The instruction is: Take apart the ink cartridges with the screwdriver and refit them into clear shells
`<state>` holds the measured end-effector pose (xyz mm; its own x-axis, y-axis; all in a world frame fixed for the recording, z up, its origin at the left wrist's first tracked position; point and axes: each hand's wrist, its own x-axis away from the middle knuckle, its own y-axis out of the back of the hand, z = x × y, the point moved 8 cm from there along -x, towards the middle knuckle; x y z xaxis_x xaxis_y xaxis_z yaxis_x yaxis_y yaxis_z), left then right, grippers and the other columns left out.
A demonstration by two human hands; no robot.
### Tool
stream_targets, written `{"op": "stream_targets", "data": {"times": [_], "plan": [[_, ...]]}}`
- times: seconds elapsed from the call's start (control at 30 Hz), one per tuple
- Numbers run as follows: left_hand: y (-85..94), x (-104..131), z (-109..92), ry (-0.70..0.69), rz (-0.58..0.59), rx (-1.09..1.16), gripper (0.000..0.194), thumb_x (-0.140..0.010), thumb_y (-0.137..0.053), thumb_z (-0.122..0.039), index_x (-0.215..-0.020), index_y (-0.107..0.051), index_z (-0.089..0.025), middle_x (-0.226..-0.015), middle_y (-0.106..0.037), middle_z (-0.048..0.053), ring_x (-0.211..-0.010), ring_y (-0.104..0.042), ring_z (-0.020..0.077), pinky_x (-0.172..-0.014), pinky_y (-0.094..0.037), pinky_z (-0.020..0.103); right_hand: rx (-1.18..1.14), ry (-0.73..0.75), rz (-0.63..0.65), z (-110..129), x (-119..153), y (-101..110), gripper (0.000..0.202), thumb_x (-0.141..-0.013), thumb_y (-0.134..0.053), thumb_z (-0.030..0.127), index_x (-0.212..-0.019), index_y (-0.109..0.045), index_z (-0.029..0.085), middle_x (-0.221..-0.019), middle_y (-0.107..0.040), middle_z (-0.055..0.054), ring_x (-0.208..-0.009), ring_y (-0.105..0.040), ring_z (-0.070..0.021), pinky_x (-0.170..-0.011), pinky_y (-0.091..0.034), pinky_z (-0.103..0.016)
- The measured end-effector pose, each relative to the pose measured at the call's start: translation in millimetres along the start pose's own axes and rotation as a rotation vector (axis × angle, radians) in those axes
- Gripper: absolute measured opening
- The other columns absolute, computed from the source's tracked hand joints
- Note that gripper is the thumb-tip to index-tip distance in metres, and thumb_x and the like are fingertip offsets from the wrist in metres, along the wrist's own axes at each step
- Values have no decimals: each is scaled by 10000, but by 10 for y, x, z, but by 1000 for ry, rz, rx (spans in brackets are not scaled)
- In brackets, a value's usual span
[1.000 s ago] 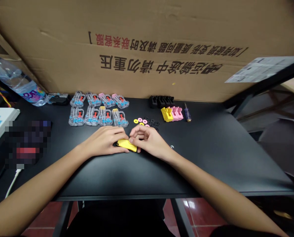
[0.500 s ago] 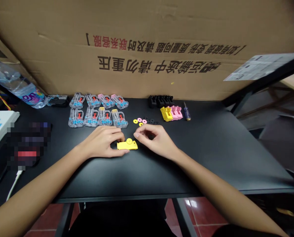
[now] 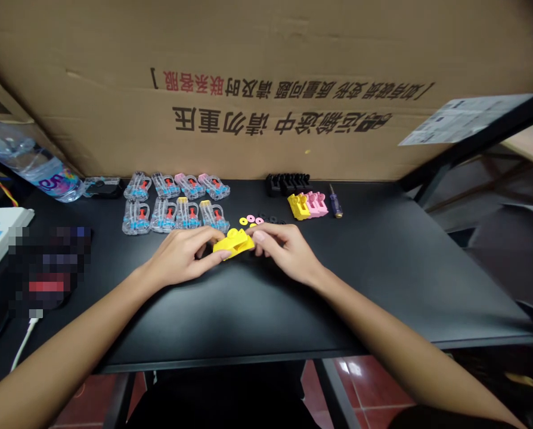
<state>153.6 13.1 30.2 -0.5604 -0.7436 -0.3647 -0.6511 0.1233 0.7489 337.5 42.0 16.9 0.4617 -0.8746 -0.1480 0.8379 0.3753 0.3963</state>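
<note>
Head view: the left hand (image 3: 177,255) pinches the tilted yellow part (image 3: 234,243) near the discs (image 3: 244,221) on the bench (image 3: 231,316), seemingly steadying it for the right hand (image 3: 293,253), whose fingertips meet its end, grip unclear.

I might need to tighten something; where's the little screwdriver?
In the head view, the screwdriver lies right of the pink parts, near the cardboard.

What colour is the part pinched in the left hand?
The part in the left hand is yellow, plainest in the head view.
</note>
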Motion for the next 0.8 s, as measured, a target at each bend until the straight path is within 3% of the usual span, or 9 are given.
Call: {"op": "stream_targets", "data": {"times": [0.1,0.17,0.4,0.6,0.7,0.8], "plan": [[-71,17,32,29,53,95,269,-1100,-571,-419,-1244,-661,-211,-973,-760,14,-688,-654,121,-670,-495,245,-88,86,91,84,18,-72,560,-969,-668,691,-1267,-766,227,-1194,-782,-99,-869,-743,-211,-803,-620,-345],[-100,21,44,49,58,144,257,-1108,-558,-396,-1266,-647,-215,-1016,-777,21,-714,-688,129,-693,-521,247,-116,132,111,136,31,-92,608,-934,-721,689,-1360,-725,254,-1280,-758,-104,-948,-753,-232,-886,-630,-385],[-91,-3,-94,-81,59,28,279,-1129,-510,-375,-1320,-632,-212,-1188,-788,76,-963,-764,202,-868,-573,310,53,232,-3,210,68,-74,348,-926,-811,463,-1169,-766,218,-1164,-791,-110,-1102,-742,-283,-1026,-587,-469],[54,-52,-62,-49,-7,-257,343,-1088,-543,-368,-1352,-666,-186,-1342,-733,152,-1209,-672,311,-1016,-525,453,-158,35,-170,-8,76,120,468,-934,-764,591,-1228,-715,230,-1220,-795,-117,-1101,-770,-297,-977,-629,-456],[52,-63,38,-20,38,-363,354,-1078,-539,-308,-1390,-663,-198,-1405,-703,150,-1293,-623,341,-1080,-466,505,-221,-10,-253,-35,47,220,509,-901,-798,606,-1232,-701,232,-1228,-789,-118,-1154,-762,-311,-969,-644,-460],[20,-51,80,-45,101,-391,292,-1083,-537,-293,-1306,-697,-198,-1337,-733,136,-1228,-651,329,-1074,-422,513,-235,-19,-287,-34,15,252,514,-894,-810,599,-1235,-683,236,-1226,-782,-114,-1156,-759,-299,-967,-647,-455]]}}
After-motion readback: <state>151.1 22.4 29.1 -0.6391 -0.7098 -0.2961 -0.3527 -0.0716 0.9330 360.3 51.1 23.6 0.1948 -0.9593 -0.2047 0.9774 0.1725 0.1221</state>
